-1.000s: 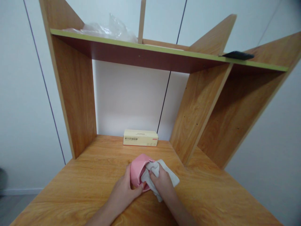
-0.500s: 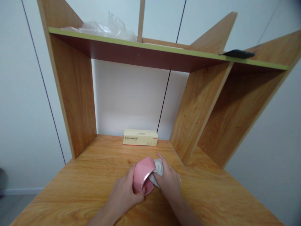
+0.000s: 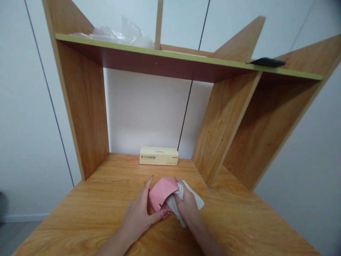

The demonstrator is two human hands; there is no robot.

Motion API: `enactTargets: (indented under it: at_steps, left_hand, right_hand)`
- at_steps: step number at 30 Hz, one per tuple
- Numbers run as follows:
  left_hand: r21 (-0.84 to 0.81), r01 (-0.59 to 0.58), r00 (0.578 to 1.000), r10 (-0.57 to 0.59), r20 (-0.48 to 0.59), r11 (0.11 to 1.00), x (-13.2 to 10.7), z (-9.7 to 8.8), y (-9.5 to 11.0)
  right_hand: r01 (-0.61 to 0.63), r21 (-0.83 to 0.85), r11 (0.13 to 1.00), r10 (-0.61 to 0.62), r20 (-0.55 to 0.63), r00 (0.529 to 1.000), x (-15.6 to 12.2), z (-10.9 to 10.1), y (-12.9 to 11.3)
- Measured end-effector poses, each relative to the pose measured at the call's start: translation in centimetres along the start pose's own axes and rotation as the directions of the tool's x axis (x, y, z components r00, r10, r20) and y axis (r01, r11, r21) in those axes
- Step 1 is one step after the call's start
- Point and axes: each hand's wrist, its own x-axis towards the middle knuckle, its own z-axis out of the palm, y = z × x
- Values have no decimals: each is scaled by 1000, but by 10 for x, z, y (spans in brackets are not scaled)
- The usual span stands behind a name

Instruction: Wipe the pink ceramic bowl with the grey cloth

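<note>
A glossy pink faceted object, like a small bowl or pot (image 3: 161,191), is tilted on its side above the desk, its opening toward me and to the right. My left hand (image 3: 140,211) grips it from the left, thumb along the near rim and forefinger raised at the far side. On the right, my right hand (image 3: 188,202) is closed on a white cloth (image 3: 196,200), pressing part of it at the pink object's opening. A loose flap of the cloth hangs out past the hand. The fingertips inside the opening are hidden.
A cream cling-film box (image 3: 159,156) lies at the back of the wooden desk (image 3: 93,217). Upright wooden panels (image 3: 226,124) carry a shelf (image 3: 149,57) overhead. On that shelf are a clear plastic bag (image 3: 122,34) and a flat dark item (image 3: 268,62).
The pink object has turned slightly and shifted a little left. My left fingers have spread somewhat around it. More of the white cloth now shows to the right of my right hand.
</note>
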Motion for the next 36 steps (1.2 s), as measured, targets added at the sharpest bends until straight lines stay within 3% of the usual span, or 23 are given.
enactTargets:
  at_steps: [5,8,10,13,18,21,28,33,36]
  left_hand:
    - [-78,-13,1000,15,20,997,-2,4,-1]
    - [-105,-1,1000,4,26,994,-2,6,-1]
    - [-88,16,1000,-16,1,996,0,6,-1]
    - [-57,31,998,-33,-45,998,2,6,-1]
    - [-23,52,997,-53,-64,998,3,6,1]
    - [5,62,996,-62,-60,998,2,6,1]
    - [110,33,998,-28,-50,993,-2,4,8]
    - [163,17,1000,-13,-24,986,-3,2,9]
    - [178,-7,1000,9,-12,984,-3,1,9]
  right_hand:
    - [23,201,979,-30,36,999,0,3,-3]
    - [33,221,975,-48,63,997,0,6,-4]
    - [25,142,990,-33,57,998,-1,8,-4]
    - [-14,-110,994,14,1,1000,-2,7,-5]
    - [-5,-440,898,-29,-70,997,-4,-2,-12]
    - [20,-478,878,-63,-73,995,-5,-3,-15]
    - [-75,-453,888,91,14,996,-4,3,-13]
    - [22,-444,896,-76,-104,992,-6,-3,-13]
    - [77,-405,911,-128,-102,986,-7,-6,-14]
